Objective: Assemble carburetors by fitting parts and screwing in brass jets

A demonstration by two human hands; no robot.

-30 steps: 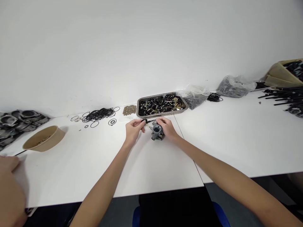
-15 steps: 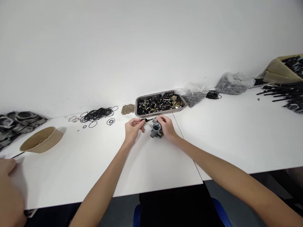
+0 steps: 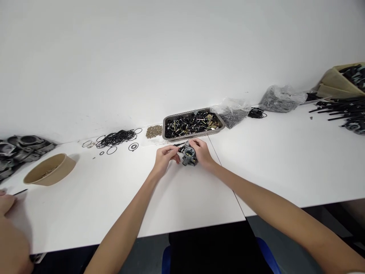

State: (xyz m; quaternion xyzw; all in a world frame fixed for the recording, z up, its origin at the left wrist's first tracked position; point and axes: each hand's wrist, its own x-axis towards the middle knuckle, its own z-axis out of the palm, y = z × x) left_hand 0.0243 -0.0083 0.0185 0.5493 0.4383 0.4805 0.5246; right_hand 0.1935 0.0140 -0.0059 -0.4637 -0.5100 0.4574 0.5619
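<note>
A small grey metal engine part (image 3: 189, 155) is held upright on the white table (image 3: 182, 198) by the right hand (image 3: 202, 151), whose fingers are closed around its right side, while the left hand (image 3: 165, 156) is pinched on a small black piece at the part's left edge. Just behind it a metal tray (image 3: 168, 122) of black and brass pieces is set, with a heap of black rubber rings (image 3: 116, 137) to its left and a brown paper bowl (image 3: 49, 169) nearer the left edge.
</note>
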